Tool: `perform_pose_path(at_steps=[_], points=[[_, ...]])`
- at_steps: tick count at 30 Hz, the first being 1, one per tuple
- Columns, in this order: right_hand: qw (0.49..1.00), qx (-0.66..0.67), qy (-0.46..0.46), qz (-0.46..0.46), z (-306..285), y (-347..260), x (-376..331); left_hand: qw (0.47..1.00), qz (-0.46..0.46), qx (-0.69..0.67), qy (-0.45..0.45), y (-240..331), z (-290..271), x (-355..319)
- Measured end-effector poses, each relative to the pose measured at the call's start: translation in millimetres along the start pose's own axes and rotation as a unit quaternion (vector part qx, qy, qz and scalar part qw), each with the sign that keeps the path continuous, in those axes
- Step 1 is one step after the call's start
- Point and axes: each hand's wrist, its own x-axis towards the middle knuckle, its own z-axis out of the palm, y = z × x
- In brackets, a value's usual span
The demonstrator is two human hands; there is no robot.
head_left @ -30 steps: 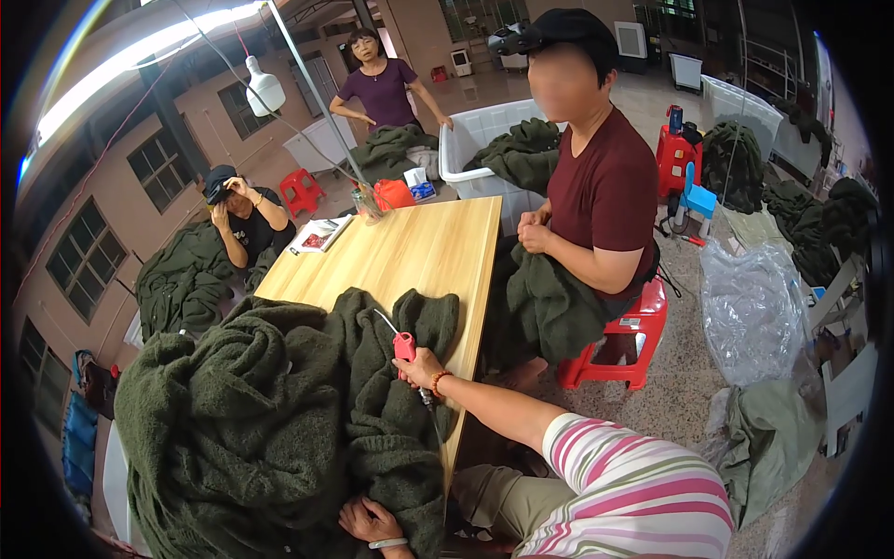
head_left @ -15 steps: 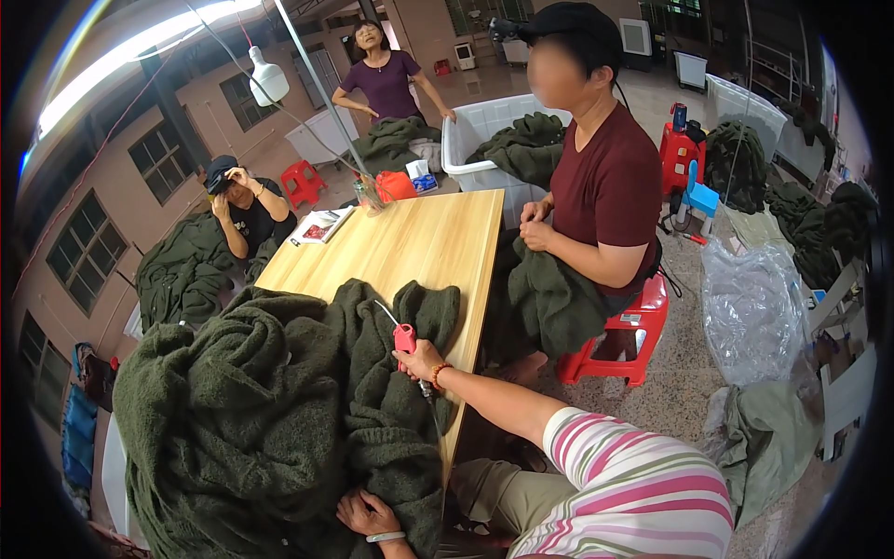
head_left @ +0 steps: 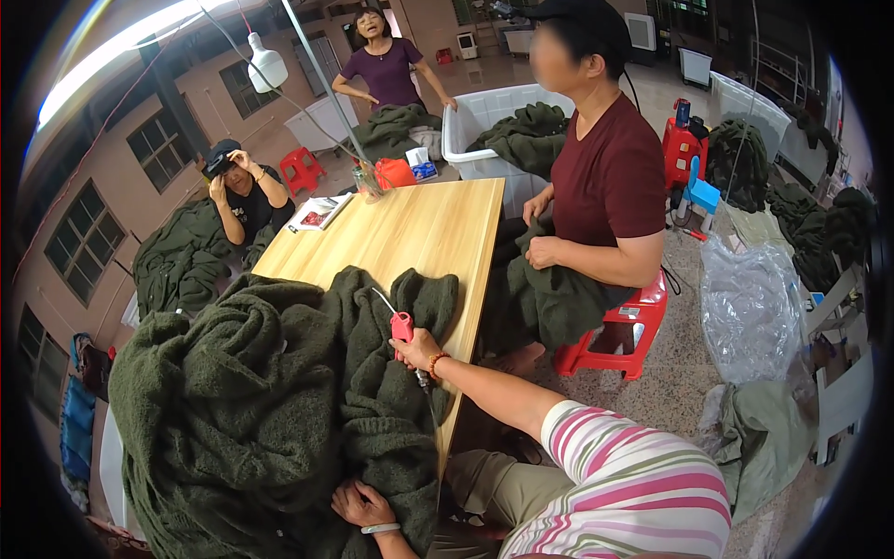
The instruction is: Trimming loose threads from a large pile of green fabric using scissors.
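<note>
Two bare hands were at work on a big heap of dark green, nubbly knitted fabric [head_left: 270, 401] that covered the near end of a pale wooden table [head_left: 419, 233]. The right hand [head_left: 416, 347], with an orange bead bracelet at the wrist, was closed around the grip of a small pink air-blower tool with a thin metal nozzle [head_left: 399, 323]; the nozzle slanted up and to the left, its tip just above the knit. The left hand [head_left: 361, 503], low at the near edge, lay flat with fingers spread and pressed down on the fabric, a pale band at its wrist.

To my eye this looked like the cleaning or checking stage: one hand pinning the cloth while the other ran the nozzle over it. The next move would seem to call for a steady hold below and a slow pass of the tip close to the knit without snagging a loop.

Beyond the heap, the bare tabletop carried a magazine [head_left: 318, 211], a glass jar [head_left: 365, 180] and a red pouch [head_left: 396, 172] at its far end. On the right a person in a maroon shirt [head_left: 605, 177] sat on a red plastic stool [head_left: 619, 326], holding more green knit in their lap. A person in a purple top [head_left: 386, 73] stood at the far end, and another in a dark cap [head_left: 237, 182] sat low on the left. A white plastic tub [head_left: 484, 112] held more green knit.
</note>
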Motion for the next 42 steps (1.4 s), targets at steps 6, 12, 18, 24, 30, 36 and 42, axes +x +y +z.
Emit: perform_pose_path(at_steps=[6,12,18,24,30,36,42], points=[[1.0,-0.001,-0.006,-0.003,0.2,-1.1,-1.2,1.0,0.0,0.004,0.001,0.1,-0.5,0.2],[1.0,0.003,0.0,-0.004,0.9,1.8,1.2,1.0,-0.002,0.003,0.002,0.1,0.1,-0.2],[1.0,-0.001,0.003,-0.002,0.8,1.0,0.3,1.0,0.002,0.005,0.002,0.3,-0.3,0.2],[1.0,0.01,0.0,-0.007,0.4,2.3,0.7,1.0,0.002,0.0,0.0,2.5,-1.9,1.6],[1.0,0.005,-0.004,-0.004,-0.4,1.5,0.6,1.0,-0.004,0.002,0.0,2.4,-1.5,2.3],[1.0,-0.001,-0.007,-0.01,0.6,1.1,0.7,1.0,-0.005,-0.005,0.002,-1.3,0.2,-0.4],[1.0,0.009,-0.012,-0.007,0.2,2.7,-0.4,1.0,-0.002,-0.007,-0.003,0.3,-1.4,-1.1]])
